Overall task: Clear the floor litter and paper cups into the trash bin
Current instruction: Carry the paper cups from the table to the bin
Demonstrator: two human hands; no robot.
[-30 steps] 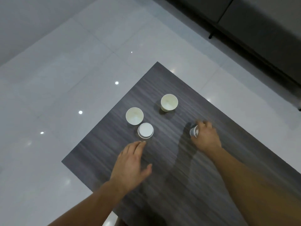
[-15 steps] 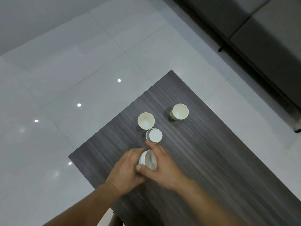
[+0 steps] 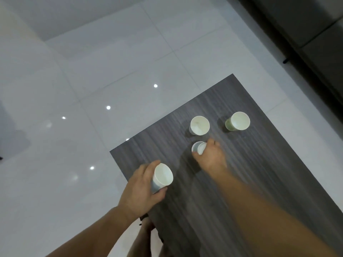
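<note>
pale glossy floor tiles [image 3: 78, 75] with small reflected ceiling lights fill most of what we see, and a dark wood-grain table [image 3: 259, 182] juts in from the lower right. dark furniture [image 3: 306, 25] runs along the top right edge. no trash bin shows anywhere in our view, and we see no loose litter on the floor.

our left hand [image 3: 141, 190] hovers at the table's near left corner, fingers wrapped round a white paper cup [image 3: 162, 176] whose open mouth tilts up toward us. our right hand [image 3: 211, 156], a little blurred, is out over the middle of the table with fingertips closed on a second white cup [image 3: 198, 147]; we cannot tell whether that cup has left the surface. two more cups stand upright and untouched farther back: a cream cup [image 3: 199, 125] just beyond the right hand, and a greenish cup [image 3: 237, 121] to its right, apart from it.

we judge the step in hand to be gathering the cups from the table. the next move likely calls for nesting the right hand's cup into the one in the left, which frees a hand for the remaining two, and then finding the bin.
</note>
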